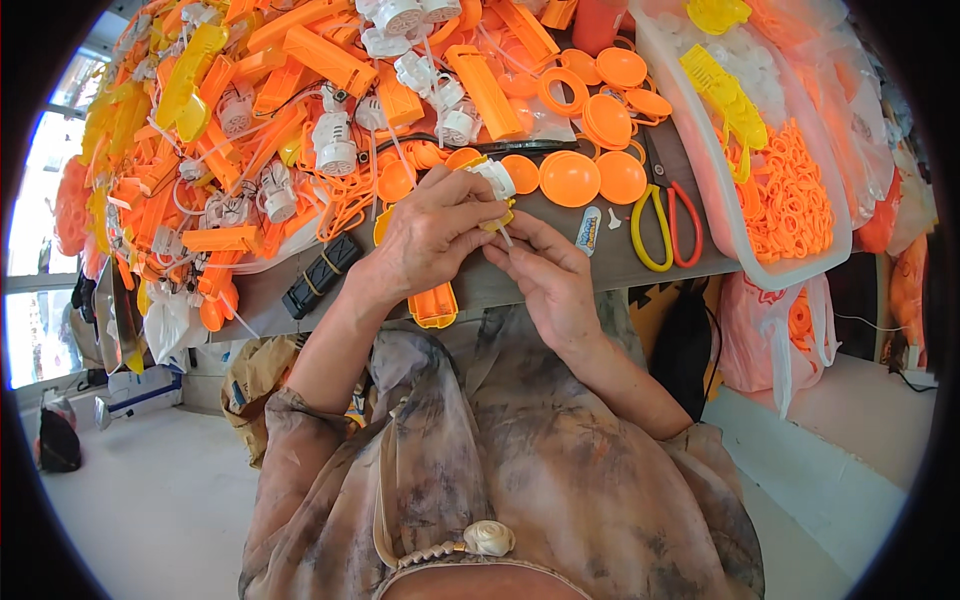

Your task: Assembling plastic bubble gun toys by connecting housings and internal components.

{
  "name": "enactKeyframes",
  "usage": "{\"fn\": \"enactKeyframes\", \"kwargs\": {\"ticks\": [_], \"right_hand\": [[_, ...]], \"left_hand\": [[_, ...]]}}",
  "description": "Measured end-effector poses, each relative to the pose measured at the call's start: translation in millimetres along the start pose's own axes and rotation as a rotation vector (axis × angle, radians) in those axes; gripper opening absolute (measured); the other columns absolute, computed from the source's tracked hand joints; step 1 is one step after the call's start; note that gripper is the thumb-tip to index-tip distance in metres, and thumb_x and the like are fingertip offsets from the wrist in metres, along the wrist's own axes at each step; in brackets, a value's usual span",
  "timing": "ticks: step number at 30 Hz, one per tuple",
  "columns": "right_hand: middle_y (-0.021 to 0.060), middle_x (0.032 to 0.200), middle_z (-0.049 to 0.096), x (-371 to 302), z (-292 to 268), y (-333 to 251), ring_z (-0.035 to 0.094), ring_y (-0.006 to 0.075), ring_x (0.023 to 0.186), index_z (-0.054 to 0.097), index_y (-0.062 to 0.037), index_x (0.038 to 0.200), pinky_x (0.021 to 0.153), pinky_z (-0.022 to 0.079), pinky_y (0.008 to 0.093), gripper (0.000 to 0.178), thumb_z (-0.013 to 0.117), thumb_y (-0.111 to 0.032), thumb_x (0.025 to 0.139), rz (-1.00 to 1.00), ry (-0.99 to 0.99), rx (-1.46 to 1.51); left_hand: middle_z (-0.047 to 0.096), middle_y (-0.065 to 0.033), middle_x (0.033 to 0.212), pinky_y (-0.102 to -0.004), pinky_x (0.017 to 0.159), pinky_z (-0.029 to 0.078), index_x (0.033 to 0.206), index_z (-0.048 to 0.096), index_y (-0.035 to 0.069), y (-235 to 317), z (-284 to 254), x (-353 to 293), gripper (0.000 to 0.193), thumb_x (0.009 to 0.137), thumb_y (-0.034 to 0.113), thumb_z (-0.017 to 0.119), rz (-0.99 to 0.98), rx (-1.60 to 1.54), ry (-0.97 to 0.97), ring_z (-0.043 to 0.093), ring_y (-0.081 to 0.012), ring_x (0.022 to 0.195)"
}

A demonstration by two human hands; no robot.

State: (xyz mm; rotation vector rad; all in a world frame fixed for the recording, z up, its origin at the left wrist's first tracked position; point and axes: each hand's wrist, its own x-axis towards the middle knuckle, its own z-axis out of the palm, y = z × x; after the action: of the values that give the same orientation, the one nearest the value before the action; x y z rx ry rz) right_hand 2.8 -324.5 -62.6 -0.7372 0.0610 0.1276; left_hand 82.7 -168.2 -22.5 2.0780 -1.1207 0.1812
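- Slipping seems the likeliest trouble: the small white-and-yellow part (494, 178) is gripped mostly by fingertips, so it could get twisted loose if it's pressed unevenly.
- The thin white tube (506, 237) could be bent or popped out if it's tugged sideways.
- The orange housing (433, 308) is perched past the near edge of the grey table (490, 285), so it could be knocked by a wrist. Its far end is hidden, so whether it's held too can't be told.
- Anything dropped could easily be lost in the orange pile (325, 62).
- Hands: the left hand (435, 225) is closed on the part; the right hand (548, 285) is pinched at the tube, right beside it.
- Location: the part is held between both hands, just nearer than the orange discs (570, 179).
- Direction: the round white end is pointed away from the wearer, the tube back and slightly right. The long axis is angled roughly front to back.
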Motion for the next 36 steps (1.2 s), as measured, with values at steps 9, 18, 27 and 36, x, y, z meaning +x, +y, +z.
{"fn": "enactKeyframes", "kwargs": {"ticks": [9, 18, 27, 36], "right_hand": [[0.0126, 0.114, 0.054, 0, 1, -22, 0.059, 0.02, 0.101, 0.046, 0.0047, 0.122, 0.086, 0.051, 0.0313, 0.035, 0.05, 0.0, 0.088, 0.094, 0.124, -0.431], [0.0079, 0.086, 0.057, 4, 9, -52, 0.057, 0.014, 0.066, 0.057, -0.0003, 0.099, 0.057, 0.046, 0.0255, 0.018, 0.064, -0.003, 0.082, -0.515, 0.033, -1.583], [0.0108, 0.085, 0.055, 61, 47, -42, 0.058, 0.0282, 0.079, 0.059, -0.0006, 0.089, 0.067, 0.047, 0.0359, 0.015, 0.065, -0.006, 0.076, -0.552, -0.312, -1.717], [0.0138, 0.085, 0.054, 75, 57, -51, 0.058, 0.0305, 0.082, 0.056, 0.001, 0.08, 0.068, 0.048, 0.0389, 0.009, 0.061, -0.004, 0.074, -0.438, -0.542, -1.987]], "left_hand": [[0.065, -0.0077, 0.1, -0.0316, 0.076, 0.046, 0.094, 0.068, 0.004, 14, -20, -21, 0.025, 0.07, 0.0, 0.069, -0.034, 0.159, 0.306, 0.058, -0.0244, 0.085], [0.062, -0.0113, 0.109, -0.036, 0.084, 0.045, 0.097, 0.067, 0.003, 17, -21, -61, 0.033, 0.066, 0.005, 0.074, -0.23, 0.254, 0.399, 0.056, -0.0282, 0.1], [0.052, -0.0138, 0.124, -0.0469, 0.098, 0.035, 0.11, 0.062, 0.004, 13, 4, -63, 0.049, 0.066, 0.023, 0.077, -0.229, 0.264, 0.272, 0.045, -0.034, 0.117], [0.053, -0.0152, 0.124, -0.0475, 0.1, 0.035, 0.11, 0.062, 0.003, 7, 8, -62, 0.048, 0.069, 0.024, 0.076, -0.217, 0.255, 0.267, 0.044, -0.0356, 0.119]]}}
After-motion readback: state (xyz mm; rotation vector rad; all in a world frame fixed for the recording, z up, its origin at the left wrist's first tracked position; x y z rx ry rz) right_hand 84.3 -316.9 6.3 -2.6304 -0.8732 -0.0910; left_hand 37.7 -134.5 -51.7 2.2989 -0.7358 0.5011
